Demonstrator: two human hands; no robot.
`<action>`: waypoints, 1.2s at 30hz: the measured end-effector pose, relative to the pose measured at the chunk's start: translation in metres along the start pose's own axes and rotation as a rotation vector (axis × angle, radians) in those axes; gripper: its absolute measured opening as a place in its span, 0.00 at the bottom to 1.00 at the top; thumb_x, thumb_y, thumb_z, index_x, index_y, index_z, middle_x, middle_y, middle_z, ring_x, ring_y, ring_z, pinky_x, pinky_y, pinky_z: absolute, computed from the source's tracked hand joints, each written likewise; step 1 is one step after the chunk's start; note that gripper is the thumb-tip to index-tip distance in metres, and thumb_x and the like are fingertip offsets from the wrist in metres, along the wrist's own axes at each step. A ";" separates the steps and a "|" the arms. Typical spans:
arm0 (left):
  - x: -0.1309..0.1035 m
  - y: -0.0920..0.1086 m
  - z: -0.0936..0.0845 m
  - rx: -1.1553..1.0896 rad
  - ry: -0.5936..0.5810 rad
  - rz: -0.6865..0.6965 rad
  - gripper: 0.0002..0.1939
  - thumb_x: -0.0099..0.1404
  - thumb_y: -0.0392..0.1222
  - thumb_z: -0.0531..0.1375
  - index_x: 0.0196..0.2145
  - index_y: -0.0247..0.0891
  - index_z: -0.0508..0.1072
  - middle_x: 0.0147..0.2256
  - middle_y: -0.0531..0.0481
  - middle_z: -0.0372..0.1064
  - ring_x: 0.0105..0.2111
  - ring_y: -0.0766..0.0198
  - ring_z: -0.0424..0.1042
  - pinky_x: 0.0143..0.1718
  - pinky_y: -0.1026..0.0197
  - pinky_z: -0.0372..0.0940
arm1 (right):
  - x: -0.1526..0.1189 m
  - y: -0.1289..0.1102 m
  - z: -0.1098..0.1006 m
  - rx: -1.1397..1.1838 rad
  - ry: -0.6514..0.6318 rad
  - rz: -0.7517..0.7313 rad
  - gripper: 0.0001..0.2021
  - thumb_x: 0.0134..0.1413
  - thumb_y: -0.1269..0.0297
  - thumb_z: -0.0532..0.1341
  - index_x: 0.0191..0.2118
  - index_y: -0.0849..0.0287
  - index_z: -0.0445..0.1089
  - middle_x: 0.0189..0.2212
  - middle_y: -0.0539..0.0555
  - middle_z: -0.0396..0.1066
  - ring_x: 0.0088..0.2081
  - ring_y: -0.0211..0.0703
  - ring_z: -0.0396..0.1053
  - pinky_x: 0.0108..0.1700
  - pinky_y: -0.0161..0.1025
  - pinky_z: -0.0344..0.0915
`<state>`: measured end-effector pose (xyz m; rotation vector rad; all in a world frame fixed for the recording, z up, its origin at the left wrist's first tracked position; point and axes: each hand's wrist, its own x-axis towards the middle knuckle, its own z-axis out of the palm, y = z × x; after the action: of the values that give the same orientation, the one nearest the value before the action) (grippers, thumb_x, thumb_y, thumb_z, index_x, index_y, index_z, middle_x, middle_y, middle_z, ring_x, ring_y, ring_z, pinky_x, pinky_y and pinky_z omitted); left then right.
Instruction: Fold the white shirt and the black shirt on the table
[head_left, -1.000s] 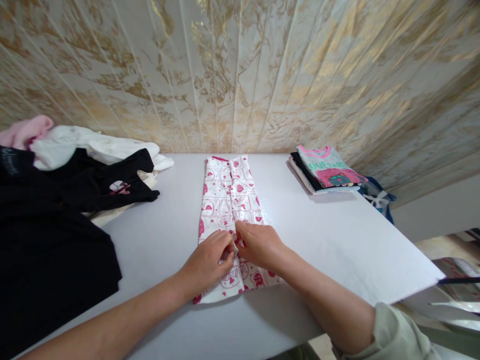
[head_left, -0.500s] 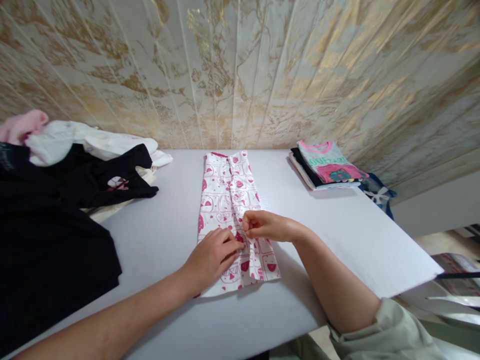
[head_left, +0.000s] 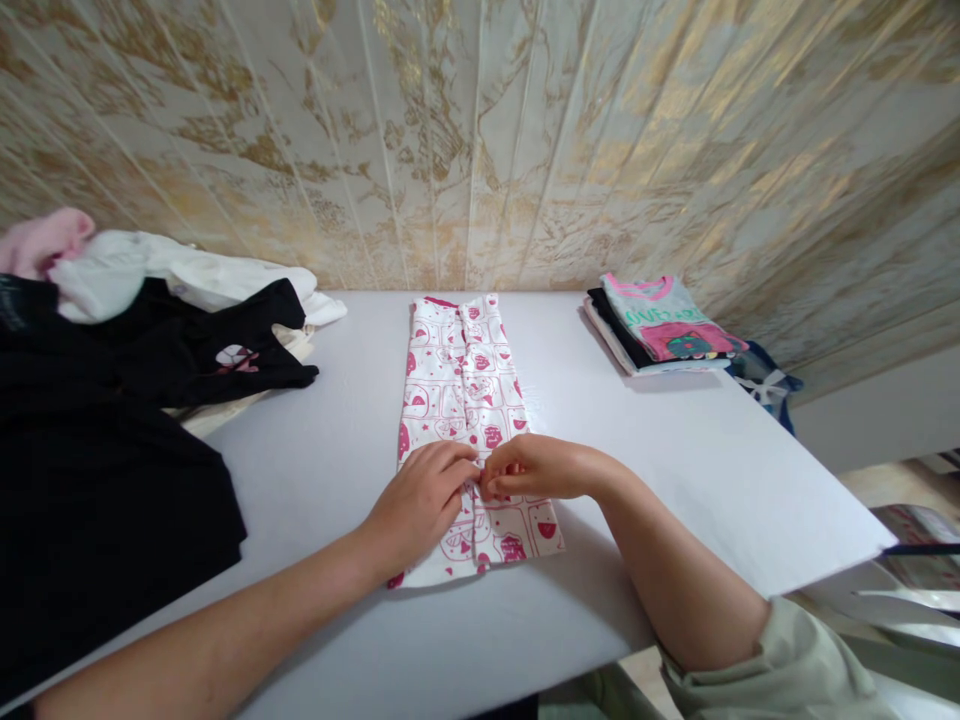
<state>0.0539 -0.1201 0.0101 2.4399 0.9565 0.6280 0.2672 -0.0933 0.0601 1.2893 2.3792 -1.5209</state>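
Note:
A white garment with a pink-red print [head_left: 435, 400] lies before me as a long folded strip. Its kind cannot be told in this folded form. Two folded parts meet along a line down its middle. My left hand [head_left: 431, 485] rests on the lower half of the cloth, fingers loosely spread and slightly bent. Touching or nearly touching its fingertips, my right hand [head_left: 525, 468] pinches the cloth at the middle line. Both hands cover part of the print there.
Black clothes [head_left: 112, 470] lie in a loose heap at the left, with white cloth [head_left: 225, 285] and a pink piece [head_left: 49, 243] behind. A folded stack topped by a grey and pink shirt [head_left: 675, 320] stands at the back right of the white table [head_left: 637, 460]. A patterned wall rises behind.
My right hand has moved slightly left and down, bringing the right folded edge to the middle line. My left hand has shifted a little up and stays on the cloth.

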 end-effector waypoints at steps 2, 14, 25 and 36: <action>0.001 -0.003 0.000 -0.031 -0.013 0.013 0.14 0.63 0.27 0.52 0.40 0.41 0.73 0.47 0.48 0.69 0.50 0.58 0.65 0.53 0.51 0.61 | -0.004 -0.008 0.002 -0.059 -0.031 0.026 0.10 0.54 0.72 0.57 0.35 0.61 0.76 0.31 0.50 0.75 0.31 0.35 0.68 0.33 0.31 0.59; 0.004 -0.017 0.001 -0.010 0.058 -0.031 0.19 0.67 0.29 0.50 0.50 0.44 0.72 0.52 0.48 0.68 0.54 0.58 0.64 0.57 0.47 0.60 | -0.010 -0.035 0.021 -0.391 -0.096 0.110 0.08 0.55 0.63 0.60 0.28 0.56 0.74 0.22 0.48 0.70 0.21 0.34 0.59 0.25 0.33 0.50; 0.004 -0.019 0.001 0.211 0.043 -0.089 0.20 0.71 0.37 0.49 0.58 0.45 0.65 0.61 0.46 0.58 0.61 0.55 0.56 0.61 0.44 0.53 | -0.004 -0.015 0.017 -0.013 -0.133 -0.092 0.09 0.58 0.68 0.56 0.32 0.62 0.73 0.26 0.49 0.73 0.26 0.33 0.66 0.30 0.30 0.59; -0.003 -0.020 0.009 0.388 -0.014 -0.175 0.28 0.70 0.52 0.49 0.64 0.40 0.55 0.65 0.42 0.52 0.65 0.52 0.50 0.65 0.45 0.45 | 0.002 -0.011 0.015 0.300 -0.138 -0.160 0.13 0.64 0.62 0.52 0.39 0.61 0.73 0.31 0.52 0.75 0.32 0.36 0.73 0.39 0.35 0.68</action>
<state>0.0470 -0.1109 -0.0084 2.6411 1.3769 0.3917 0.2530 -0.1048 0.0595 1.0140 2.2807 -2.0049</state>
